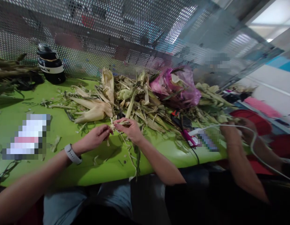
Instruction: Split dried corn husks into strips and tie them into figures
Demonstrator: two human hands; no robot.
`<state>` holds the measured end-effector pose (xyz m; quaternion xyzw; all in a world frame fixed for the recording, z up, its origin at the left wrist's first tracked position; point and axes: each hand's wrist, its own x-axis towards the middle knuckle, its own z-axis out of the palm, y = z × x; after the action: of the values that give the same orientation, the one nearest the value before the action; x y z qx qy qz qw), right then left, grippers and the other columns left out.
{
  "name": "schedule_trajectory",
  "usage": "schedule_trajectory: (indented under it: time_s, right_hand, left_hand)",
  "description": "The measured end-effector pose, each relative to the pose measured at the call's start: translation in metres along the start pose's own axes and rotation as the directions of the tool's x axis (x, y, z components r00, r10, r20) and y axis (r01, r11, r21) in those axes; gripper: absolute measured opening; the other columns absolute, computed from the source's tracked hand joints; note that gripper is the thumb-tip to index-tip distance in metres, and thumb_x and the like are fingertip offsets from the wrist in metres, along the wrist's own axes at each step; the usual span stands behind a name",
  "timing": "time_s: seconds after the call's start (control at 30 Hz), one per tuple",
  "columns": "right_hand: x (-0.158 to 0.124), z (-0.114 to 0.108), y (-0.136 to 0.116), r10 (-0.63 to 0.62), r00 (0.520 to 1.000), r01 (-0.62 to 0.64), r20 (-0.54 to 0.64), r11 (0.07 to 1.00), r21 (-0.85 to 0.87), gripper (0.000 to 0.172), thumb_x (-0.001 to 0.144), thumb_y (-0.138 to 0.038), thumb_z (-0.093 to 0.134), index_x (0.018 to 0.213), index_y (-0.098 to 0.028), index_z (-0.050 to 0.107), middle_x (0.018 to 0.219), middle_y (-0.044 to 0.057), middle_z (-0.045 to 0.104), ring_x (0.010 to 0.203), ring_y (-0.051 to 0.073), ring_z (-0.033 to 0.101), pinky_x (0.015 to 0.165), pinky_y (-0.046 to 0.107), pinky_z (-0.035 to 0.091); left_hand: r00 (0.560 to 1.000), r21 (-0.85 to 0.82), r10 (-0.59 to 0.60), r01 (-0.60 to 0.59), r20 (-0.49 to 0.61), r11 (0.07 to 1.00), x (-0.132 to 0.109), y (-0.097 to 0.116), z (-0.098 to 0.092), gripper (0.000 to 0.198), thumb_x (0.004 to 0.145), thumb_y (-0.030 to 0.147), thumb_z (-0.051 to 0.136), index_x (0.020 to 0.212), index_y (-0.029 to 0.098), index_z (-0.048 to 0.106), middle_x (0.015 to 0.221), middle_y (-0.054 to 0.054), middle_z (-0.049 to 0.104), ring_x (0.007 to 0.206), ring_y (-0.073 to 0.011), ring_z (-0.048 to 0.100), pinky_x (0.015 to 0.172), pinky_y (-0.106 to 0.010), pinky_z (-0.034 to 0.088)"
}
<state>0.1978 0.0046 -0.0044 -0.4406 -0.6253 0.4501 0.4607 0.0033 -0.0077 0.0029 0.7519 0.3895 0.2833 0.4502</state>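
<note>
My left hand [96,136], with a white watch [72,154] on its wrist, and my right hand [131,128] meet over the green table [30,106]. Both pinch a small pale piece of dried corn husk [114,124] between their fingertips. Thin husk strips hang from it toward the table's front edge. Just beyond my hands lies a heap of dried corn husks [135,103], with a larger folded husk [93,111] to the left.
A pink plastic bag [180,87] sits in the heap at the back. A black-and-white bottle [51,65] stands by the perforated metal wall [112,37]. Another person's arms [238,156] work at the right, near a white cable [252,140] and a pink-handled tool [188,137].
</note>
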Motion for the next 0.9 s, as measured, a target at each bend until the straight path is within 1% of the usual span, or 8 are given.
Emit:
schedule_trajectory:
  time_s: [0.17,0.33,0.43,0.53,0.63,0.7,0.8,0.9]
  right_hand:
    - [0.002,-0.002,-0.003,0.088,0.996,-0.09,0.019,0.984,0.153,0.036,0.061,-0.049,0.082,0.068,-0.017,0.066,0.06,-0.002,0.059,0.054,0.009,0.05,0.056,0.024,0.044]
    - [0.004,-0.001,0.003,0.164,0.985,-0.171,0.054,0.973,0.153,0.043,0.058,-0.053,0.082,0.062,-0.017,0.059,0.053,-0.005,0.053,0.049,0.008,0.045,0.05,0.023,0.038]
    - [0.006,-0.003,0.003,0.142,0.989,-0.149,0.05,0.97,0.193,0.044,0.059,-0.056,0.081,0.068,-0.016,0.063,0.057,-0.003,0.057,0.052,0.009,0.05,0.055,0.024,0.042]
    - [0.007,-0.006,0.0,0.13,0.987,-0.151,0.099,0.955,0.254,0.046,0.063,-0.059,0.077,0.077,-0.017,0.065,0.061,-0.003,0.059,0.055,0.009,0.052,0.058,0.024,0.046]
    - [0.005,-0.006,0.001,0.145,0.982,-0.173,0.124,0.951,0.257,0.045,0.059,-0.054,0.081,0.078,-0.018,0.062,0.066,-0.004,0.06,0.057,0.009,0.054,0.057,0.023,0.048]
    - [0.004,-0.003,0.005,0.143,0.98,-0.176,0.141,0.95,0.257,0.048,0.053,-0.046,0.086,0.084,-0.02,0.062,0.074,-0.004,0.063,0.065,0.01,0.058,0.062,0.023,0.05]
    - [0.003,0.002,0.012,0.146,0.973,-0.188,0.179,0.952,0.241,0.044,0.053,-0.042,0.087,0.083,-0.019,0.064,0.078,-0.002,0.066,0.074,0.011,0.062,0.07,0.024,0.051]
    - [0.002,0.005,0.015,0.197,0.967,-0.226,0.159,0.955,0.191,0.035,0.058,-0.044,0.084,0.07,-0.018,0.065,0.07,-0.001,0.066,0.069,0.012,0.062,0.065,0.025,0.05]
  left_hand:
    - [0.997,0.083,0.068,-0.07,0.028,0.994,-0.002,0.005,0.001,0.02,0.09,0.031,0.044,0.078,0.019,0.055,0.066,0.0,0.053,0.06,-0.0146,0.048,0.061,-0.028,0.039]
    - [0.989,0.095,0.131,-0.137,0.067,0.986,-0.001,0.0,0.0,0.019,0.089,0.029,0.047,0.074,0.02,0.056,0.064,0.001,0.053,0.059,-0.0137,0.047,0.06,-0.027,0.038]
    - [0.995,0.021,0.077,-0.079,0.059,0.997,0.0,-0.001,-0.003,0.021,0.089,0.033,0.049,0.079,0.018,0.059,0.065,0.001,0.052,0.059,-0.0132,0.046,0.058,-0.026,0.038]
    - [1.0,-0.11,0.002,0.001,0.03,0.994,0.0,-0.002,-0.003,0.025,0.091,0.039,0.047,0.087,0.017,0.059,0.064,0.002,0.049,0.058,-0.0123,0.045,0.056,-0.025,0.039]
    - [0.999,-0.252,-0.044,0.041,-0.003,0.967,0.001,-0.002,-0.001,0.027,0.09,0.042,0.049,0.081,0.017,0.055,0.066,0.001,0.052,0.059,-0.0121,0.048,0.059,-0.026,0.042]
    - [0.998,-0.311,-0.065,0.062,-0.001,0.948,0.001,-0.003,0.001,0.029,0.089,0.043,0.05,0.077,0.017,0.053,0.067,0.0,0.054,0.058,-0.0114,0.049,0.058,-0.026,0.043]
    - [0.998,-0.291,-0.066,0.07,0.024,0.954,0.002,-0.003,0.003,0.029,0.089,0.043,0.051,0.076,0.017,0.053,0.065,0.001,0.053,0.056,-0.0105,0.047,0.056,-0.025,0.042]
    - [0.998,-0.206,-0.046,0.052,0.035,0.977,0.001,-0.003,0.001,0.028,0.09,0.041,0.05,0.077,0.017,0.055,0.062,0.003,0.048,0.055,-0.0104,0.045,0.055,-0.024,0.041]
